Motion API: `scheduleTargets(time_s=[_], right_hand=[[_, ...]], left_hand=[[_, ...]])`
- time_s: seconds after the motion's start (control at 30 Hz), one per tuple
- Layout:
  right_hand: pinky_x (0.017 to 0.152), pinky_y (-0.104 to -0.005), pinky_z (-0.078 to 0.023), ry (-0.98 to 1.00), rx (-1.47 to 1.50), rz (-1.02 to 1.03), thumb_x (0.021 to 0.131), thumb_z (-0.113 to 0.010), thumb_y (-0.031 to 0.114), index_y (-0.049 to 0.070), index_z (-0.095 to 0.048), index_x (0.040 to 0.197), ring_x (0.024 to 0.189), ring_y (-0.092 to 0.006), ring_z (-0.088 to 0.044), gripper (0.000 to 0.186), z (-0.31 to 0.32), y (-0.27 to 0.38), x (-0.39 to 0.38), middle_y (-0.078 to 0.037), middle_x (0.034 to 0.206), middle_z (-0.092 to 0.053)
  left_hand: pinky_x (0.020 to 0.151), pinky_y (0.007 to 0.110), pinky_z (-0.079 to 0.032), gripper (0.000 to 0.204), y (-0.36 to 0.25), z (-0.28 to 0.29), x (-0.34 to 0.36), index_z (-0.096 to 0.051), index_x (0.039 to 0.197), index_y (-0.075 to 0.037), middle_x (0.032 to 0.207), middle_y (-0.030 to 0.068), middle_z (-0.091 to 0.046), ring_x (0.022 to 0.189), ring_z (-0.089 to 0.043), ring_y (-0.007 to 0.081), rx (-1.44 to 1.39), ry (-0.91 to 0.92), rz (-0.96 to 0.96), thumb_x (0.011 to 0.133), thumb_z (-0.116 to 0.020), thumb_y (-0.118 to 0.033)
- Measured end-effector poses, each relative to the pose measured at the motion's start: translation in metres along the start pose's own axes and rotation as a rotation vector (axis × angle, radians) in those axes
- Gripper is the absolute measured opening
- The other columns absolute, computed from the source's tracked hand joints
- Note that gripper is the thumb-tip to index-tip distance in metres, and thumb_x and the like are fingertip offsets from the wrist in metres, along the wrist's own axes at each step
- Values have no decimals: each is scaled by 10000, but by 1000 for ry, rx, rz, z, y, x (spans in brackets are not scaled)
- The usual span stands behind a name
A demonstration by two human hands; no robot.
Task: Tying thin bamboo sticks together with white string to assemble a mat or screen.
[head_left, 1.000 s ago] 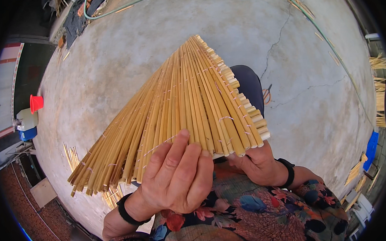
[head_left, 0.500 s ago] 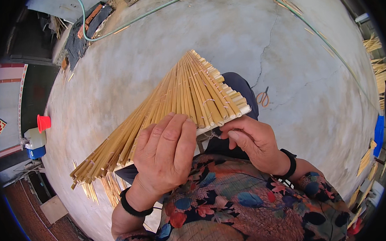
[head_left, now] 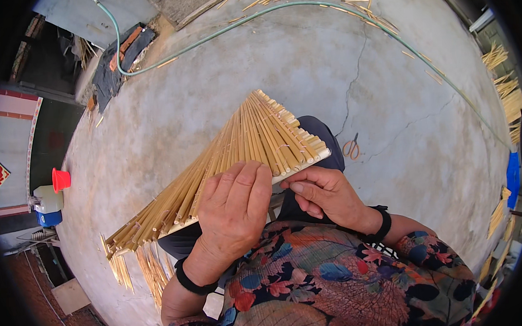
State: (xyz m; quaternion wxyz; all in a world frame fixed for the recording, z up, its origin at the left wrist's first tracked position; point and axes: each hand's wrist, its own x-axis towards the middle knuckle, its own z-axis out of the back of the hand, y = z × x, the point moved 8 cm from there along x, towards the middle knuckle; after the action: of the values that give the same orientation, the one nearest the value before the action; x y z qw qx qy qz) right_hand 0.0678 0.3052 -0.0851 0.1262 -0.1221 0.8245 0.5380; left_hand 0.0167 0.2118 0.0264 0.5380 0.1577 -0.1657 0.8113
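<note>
A mat of golden reed stalks (head_left: pixel 237 143), bound with rows of thin thread, lies across my lap. It narrows to a point at the far end and fans out to the left. A pale flat strip (head_left: pixel 299 166) shows under its near edge. My left hand (head_left: pixel 234 208) is wrapped over that near edge, fingers pressed on the stalk ends and thumb hidden. At the near right corner, just below the strip, my right hand (head_left: pixel 329 199) is closed with its fingers curled. Whatever sits between those fingertips is hidden.
Scissors with orange handles (head_left: pixel 352 150) lie on the concrete floor right of my knee. A green hose (head_left: pixel 254 15) curves across the far floor. Loose stalks (head_left: pixel 151 270) hang below the mat's left end. A red bucket (head_left: pixel 61 179) stands at the left, stalk bundles (head_left: pixel 512 105) at the right.
My right hand has shifted a little left, and its fingers have curled in more under the mat's edge. The dark thread seen by them is now hidden. The whole view has tilted slightly.
</note>
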Motion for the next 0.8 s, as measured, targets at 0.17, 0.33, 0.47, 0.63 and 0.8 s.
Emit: scheduleTargets(time_s=[0.17, 0.33, 0.47, 0.63, 0.8], right_hand=[[424, -184, -371, -17, 117, -27, 962, -494, 138, -19, -605, 1069, 485, -35, -440, 220, -3, -7, -3, -12, 655, -536], [436, -222, -437, -34, 111, -2, 956, -500, 124, -43, -607, 1012, 465, -86, -487, 206, -10, -2, 1, -35, 625, -545], [435, -226, -437, -14, 159, -31, 957, -499, 125, -48, -602, 1014, 475, -87, -489, 209, -15, -5, 2, -38, 628, -547], [466, -260, -484, -1, 179, 0, 955, -500, 130, -7, -577, 1053, 510, -110, -511, 185, -20, -3, 4, -55, 648, -549], [480, -253, -506, 16, 381, -122, 956, -503, 157, -12, -570, 1027, 503, -117, -536, 196, -22, -9, 5, -45, 687, -565]], left_hand=[[666, 338, -467, 362, -2, 0, -7, -582, 1005, 37, 949, 136, -606, 849, -612, 261, 19, -22, -27, 665, -573, -89], [657, 343, -477, 366, 0, 6, -11, -582, 1005, 45, 939, 150, -611, 842, -616, 274, -12, -40, 8, 664, -577, -87], [685, 385, -480, 421, 5, 9, -11, -559, 1043, 8, 960, 138, -616, 852, -621, 306, -56, 1, 45, 635, -661, 13], [664, 337, -475, 349, -1, 8, -11, -590, 988, 43, 933, 147, -616, 842, -618, 275, -49, -5, -27, 669, -572, -97], [669, 337, -474, 347, -1, 10, -12, -589, 981, 45, 927, 144, -616, 844, -619, 271, -34, -14, -38, 675, -568, -118]])
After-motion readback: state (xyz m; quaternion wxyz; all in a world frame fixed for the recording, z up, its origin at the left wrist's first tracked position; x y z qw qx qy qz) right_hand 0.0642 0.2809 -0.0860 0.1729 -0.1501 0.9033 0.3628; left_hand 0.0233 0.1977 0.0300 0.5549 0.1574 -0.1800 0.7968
